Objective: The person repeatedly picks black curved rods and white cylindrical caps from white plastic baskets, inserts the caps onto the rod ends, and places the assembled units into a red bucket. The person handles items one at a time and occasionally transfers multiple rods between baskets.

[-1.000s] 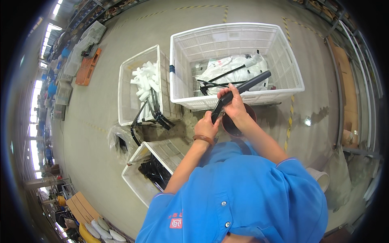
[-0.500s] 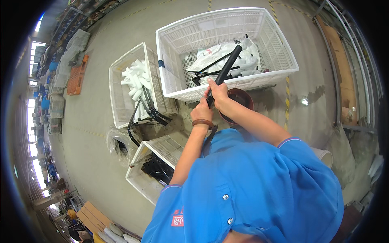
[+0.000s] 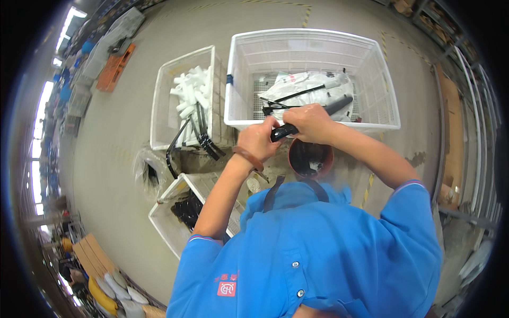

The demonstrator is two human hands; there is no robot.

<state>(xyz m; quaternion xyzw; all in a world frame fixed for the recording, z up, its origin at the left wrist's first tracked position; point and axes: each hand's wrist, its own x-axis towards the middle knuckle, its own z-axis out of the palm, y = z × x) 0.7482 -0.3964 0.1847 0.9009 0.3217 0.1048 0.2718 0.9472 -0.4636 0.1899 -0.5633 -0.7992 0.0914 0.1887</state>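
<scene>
A long black tube (image 3: 339, 105) slants up to the right in front of me, over the near rim of a large white crate (image 3: 313, 33). My right hand (image 3: 312, 123) is wrapped round its middle. At the lower end, my left hand (image 3: 258, 140) is closed at the tube's tip, its fingers partly hidden. The stretch between my hands looks glossy; the far part is greyer and slightly blurred. Inside the crate, black rods (image 3: 302, 94) with grey ends lie on a white bag (image 3: 289, 82). Below my hands stands a red-brown bucket (image 3: 331, 161) with a dark inside.
To the left, a white crate (image 3: 154, 119) holds many white foam tubes (image 3: 192, 87) and bent black bars (image 3: 204, 135). A lower white crate (image 3: 164, 228) contains dark glossy pieces (image 3: 186, 209). Clear plastic wrap (image 3: 143, 164) lies beside it. An orange pallet (image 3: 114, 69) is farther left.
The tube has swung from steep to a flatter slant toward the right. My right hand has moved right along with it, and my left hand has shifted slightly left.
</scene>
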